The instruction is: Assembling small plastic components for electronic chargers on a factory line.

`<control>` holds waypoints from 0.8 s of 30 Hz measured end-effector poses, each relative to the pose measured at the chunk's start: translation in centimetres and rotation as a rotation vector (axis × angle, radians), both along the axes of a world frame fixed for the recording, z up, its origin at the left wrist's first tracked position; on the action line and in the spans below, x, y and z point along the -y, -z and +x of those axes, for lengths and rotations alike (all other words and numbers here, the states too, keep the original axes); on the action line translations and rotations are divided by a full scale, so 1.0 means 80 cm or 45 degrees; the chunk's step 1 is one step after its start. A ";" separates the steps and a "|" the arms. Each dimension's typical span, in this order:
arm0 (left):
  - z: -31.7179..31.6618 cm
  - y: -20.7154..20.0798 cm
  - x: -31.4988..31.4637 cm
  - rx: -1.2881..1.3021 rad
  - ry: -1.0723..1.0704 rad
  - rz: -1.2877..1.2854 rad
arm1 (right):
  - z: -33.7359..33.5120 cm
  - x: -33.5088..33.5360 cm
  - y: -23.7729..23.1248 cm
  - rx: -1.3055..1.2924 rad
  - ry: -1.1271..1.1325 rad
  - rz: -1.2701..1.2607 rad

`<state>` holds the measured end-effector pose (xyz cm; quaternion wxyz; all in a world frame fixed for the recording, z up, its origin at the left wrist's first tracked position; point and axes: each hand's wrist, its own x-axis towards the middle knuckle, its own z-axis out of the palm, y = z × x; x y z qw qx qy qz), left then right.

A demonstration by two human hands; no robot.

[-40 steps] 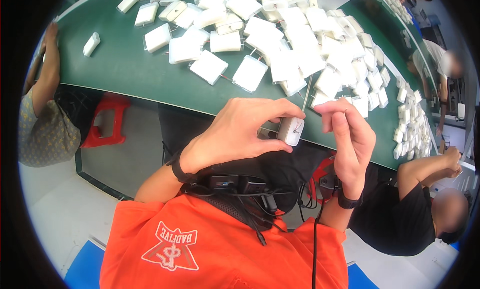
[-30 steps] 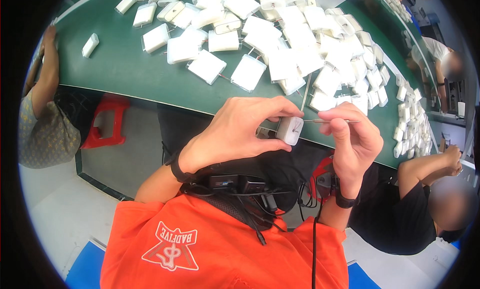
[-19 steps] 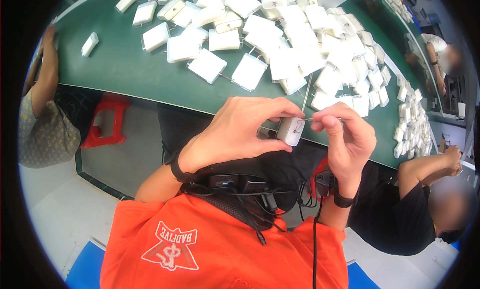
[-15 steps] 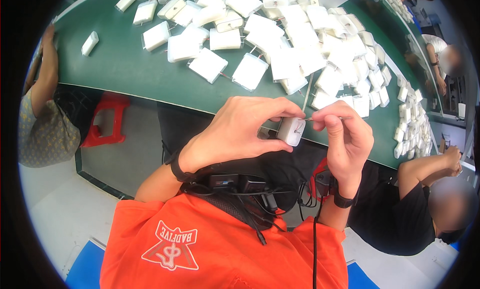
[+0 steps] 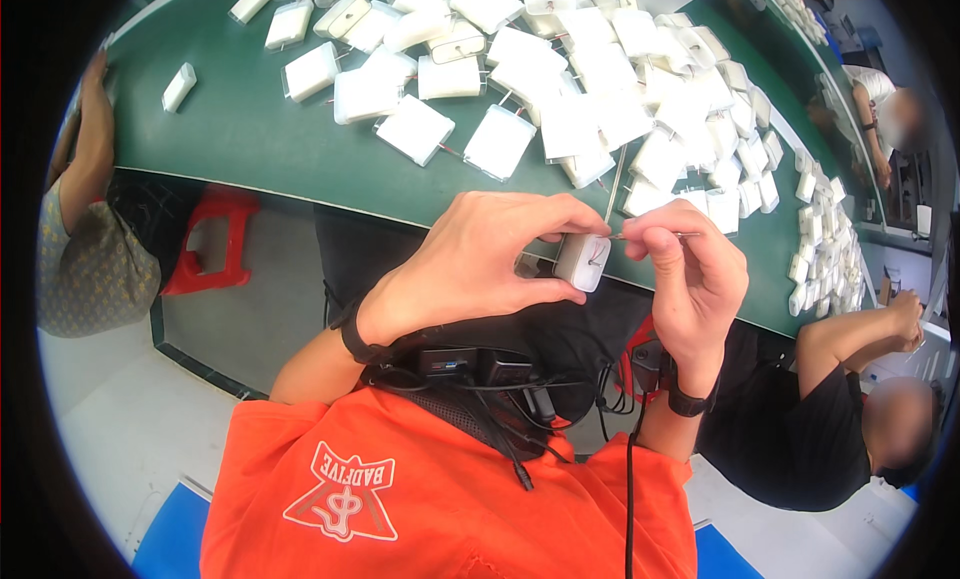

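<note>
Left hand (image 5: 485, 254) pinches block (image 5: 581, 265) between thumb and fingers, wired face (image 5: 596, 259) toward right hand (image 5: 700, 274), which grips thin tool (image 5: 617, 237) near its tip, presumably for fine control.

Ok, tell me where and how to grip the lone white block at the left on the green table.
Pinch the lone white block midway along its two long sides, probably best with the hand coming from above. Its outline is slim and elongated, slanting up to the right, and it sits apart from the heap of white blocks, so both sides look reachable.
</note>
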<state>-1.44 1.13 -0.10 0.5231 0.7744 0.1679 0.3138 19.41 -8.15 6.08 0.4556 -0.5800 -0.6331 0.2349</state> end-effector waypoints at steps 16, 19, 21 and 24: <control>0.000 -0.003 0.005 -0.026 -0.032 -0.052 | -0.021 -0.045 -0.034 0.191 0.025 -0.415; -0.004 -0.003 0.003 -0.091 0.004 -0.033 | -0.017 -0.044 -0.033 -0.062 0.045 -0.485; -0.003 -0.005 0.003 -0.087 0.037 -0.040 | -0.016 -0.024 -0.015 -0.199 0.150 -0.002; 0.001 -0.005 0.001 -0.071 0.073 -0.056 | 0.015 0.018 -0.001 -0.196 0.367 0.319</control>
